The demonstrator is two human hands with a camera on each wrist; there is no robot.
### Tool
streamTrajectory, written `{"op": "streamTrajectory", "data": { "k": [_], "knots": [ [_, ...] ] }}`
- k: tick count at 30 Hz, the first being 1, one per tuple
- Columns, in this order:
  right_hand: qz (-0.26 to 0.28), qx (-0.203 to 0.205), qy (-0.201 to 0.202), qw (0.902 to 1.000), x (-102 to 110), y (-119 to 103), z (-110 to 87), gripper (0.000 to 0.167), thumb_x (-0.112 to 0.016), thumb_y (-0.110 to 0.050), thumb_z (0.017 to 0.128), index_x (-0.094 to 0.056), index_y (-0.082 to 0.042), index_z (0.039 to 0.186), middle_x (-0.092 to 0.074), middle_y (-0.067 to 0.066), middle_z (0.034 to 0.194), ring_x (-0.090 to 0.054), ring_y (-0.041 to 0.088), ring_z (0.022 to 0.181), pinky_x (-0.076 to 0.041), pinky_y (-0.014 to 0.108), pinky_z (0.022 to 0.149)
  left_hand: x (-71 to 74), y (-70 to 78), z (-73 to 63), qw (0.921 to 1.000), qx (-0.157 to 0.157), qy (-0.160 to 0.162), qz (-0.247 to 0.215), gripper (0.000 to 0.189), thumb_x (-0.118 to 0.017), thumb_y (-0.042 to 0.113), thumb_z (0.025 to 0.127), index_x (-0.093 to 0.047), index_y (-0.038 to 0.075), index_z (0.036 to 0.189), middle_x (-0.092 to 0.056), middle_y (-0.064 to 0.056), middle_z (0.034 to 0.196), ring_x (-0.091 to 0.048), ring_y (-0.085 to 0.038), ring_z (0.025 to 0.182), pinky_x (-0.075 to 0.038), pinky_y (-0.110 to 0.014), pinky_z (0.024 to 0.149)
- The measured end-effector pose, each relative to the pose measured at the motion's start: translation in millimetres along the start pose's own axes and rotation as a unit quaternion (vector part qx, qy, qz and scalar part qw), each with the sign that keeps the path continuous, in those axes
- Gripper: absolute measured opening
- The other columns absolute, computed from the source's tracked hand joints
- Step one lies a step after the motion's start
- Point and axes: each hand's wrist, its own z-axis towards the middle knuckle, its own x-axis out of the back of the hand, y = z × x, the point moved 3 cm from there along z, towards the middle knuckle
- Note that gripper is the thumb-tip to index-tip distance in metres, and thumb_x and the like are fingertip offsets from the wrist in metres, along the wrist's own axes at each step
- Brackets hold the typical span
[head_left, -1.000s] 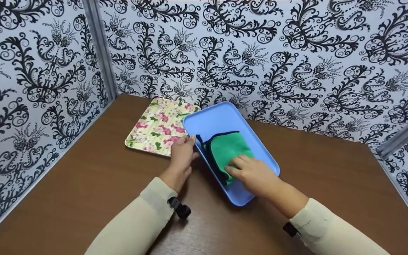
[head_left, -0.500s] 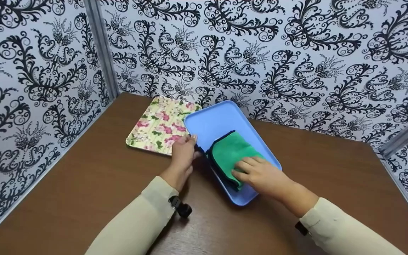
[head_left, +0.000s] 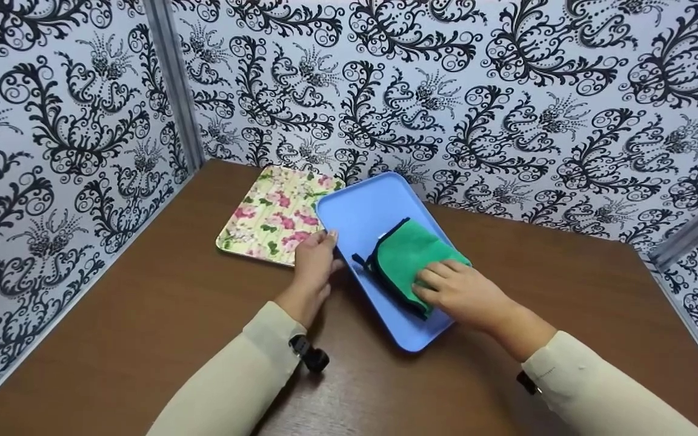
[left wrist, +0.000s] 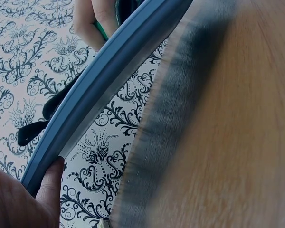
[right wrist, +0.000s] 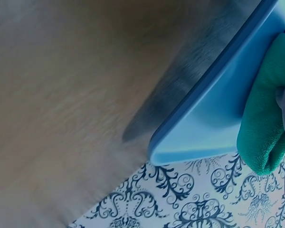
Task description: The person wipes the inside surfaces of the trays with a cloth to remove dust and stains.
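Observation:
A blue tray [head_left: 364,209] is held tilted above the table. My left hand [head_left: 314,260] grips its left rim, thumb on top and fingers underneath; the left wrist view shows the rim [left wrist: 104,71] edge-on with a finger against its underside. On the tray lies a folded green cloth [head_left: 412,257] with black edging and a small black loop at its left corner. My right hand [head_left: 455,290] holds the cloth by its lower right part, fingers bent over it. In the right wrist view the folded cloth [right wrist: 266,109] bulges beside my fingers, against the tray's inside.
A cream tray with a pink flower print [head_left: 270,212] lies on the brown table [head_left: 203,327] at the back left, partly overlapped by the blue tray. Walls with black scroll patterns [head_left: 446,91] stand behind and at both sides.
My right hand has moved right across the blue tray, and the green cloth has shifted with it from the left rim toward the right rim. My left hand has stayed nearly still.

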Motion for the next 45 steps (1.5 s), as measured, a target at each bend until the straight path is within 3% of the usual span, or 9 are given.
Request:
{"op": "streamTrajectory", "data": {
  "k": [8, 17, 28, 31, 36, 45],
  "knots": [
    [-0.024, -0.011, -0.018, 0.9995, -9, 17, -14.8, 0.025, -0.052, -0.008, 0.093, -0.071, -0.013, 0.109, -0.066, 0.004, 0.109, -0.061, 0.026, 0.101, -0.053, 0.039, 0.084, -0.9, 0.3, -2.5, 0.9997, -0.007, -0.016, -0.015, 0.027, -0.054, 0.018, 0.108, -0.068, -0.002, 0.119, -0.062, -0.019, 0.135, -0.071, -0.016, 0.074, -0.057, -0.027, 0.073],
    [-0.015, -0.051, -0.033, 0.9980, -16, 29, -32.1, 0.023, -0.060, -0.008, 0.090, -0.072, -0.012, 0.109, -0.066, 0.005, 0.110, -0.060, 0.028, 0.103, -0.053, 0.042, 0.084, -0.6, -1.1, -2.9, 0.9999, 0.006, -0.008, 0.008, 0.026, -0.055, 0.022, 0.108, -0.069, 0.002, 0.119, -0.060, -0.015, 0.143, -0.066, -0.019, 0.072, -0.050, -0.031, 0.078],
    [0.005, -0.103, -0.064, 0.9927, -13, 24, -38.0, 0.033, -0.075, 0.005, 0.081, -0.072, -0.011, 0.109, -0.063, 0.007, 0.105, -0.059, 0.028, 0.100, -0.053, 0.041, 0.080, -0.6, 0.4, -2.6, 1.0000, -0.005, 0.005, -0.004, 0.025, -0.055, 0.021, 0.108, -0.068, 0.001, 0.116, -0.060, -0.016, 0.139, -0.061, -0.017, 0.077, -0.048, -0.029, 0.076],
    [0.028, -0.133, -0.067, 0.9884, -11, 20, -37.9, 0.033, -0.073, 0.007, 0.082, -0.074, -0.012, 0.110, -0.063, 0.006, 0.103, -0.059, 0.026, 0.098, -0.055, 0.040, 0.079, -0.3, 0.0, -2.0, 0.9999, -0.009, 0.008, -0.004, 0.025, -0.055, 0.021, 0.108, -0.068, 0.001, 0.115, -0.060, -0.016, 0.136, -0.061, -0.017, 0.077, -0.049, -0.029, 0.076],
    [0.059, -0.172, -0.064, 0.9812, -8, 13, -34.4, 0.035, -0.067, 0.010, 0.082, -0.076, -0.013, 0.108, -0.063, 0.005, 0.100, -0.060, 0.024, 0.093, -0.056, 0.039, 0.075, 0.1, 0.6, -1.5, 0.9997, -0.017, 0.012, -0.014, 0.022, -0.055, 0.018, 0.107, -0.068, -0.001, 0.108, -0.061, -0.016, 0.129, -0.058, -0.015, 0.064, -0.050, -0.029, 0.070],
    [0.086, -0.192, -0.066, 0.9755, -2, 1, -22.5, 0.037, -0.069, 0.010, 0.082, -0.077, -0.014, 0.110, -0.064, 0.004, 0.100, -0.060, 0.023, 0.092, -0.059, 0.037, 0.072, 1.0, 5.3, -1.4, 0.9992, -0.025, 0.020, -0.024, 0.022, -0.056, 0.017, 0.107, -0.067, -0.002, 0.112, -0.061, -0.017, 0.130, -0.055, -0.013, 0.063, -0.048, -0.026, 0.066]
  ]
}}
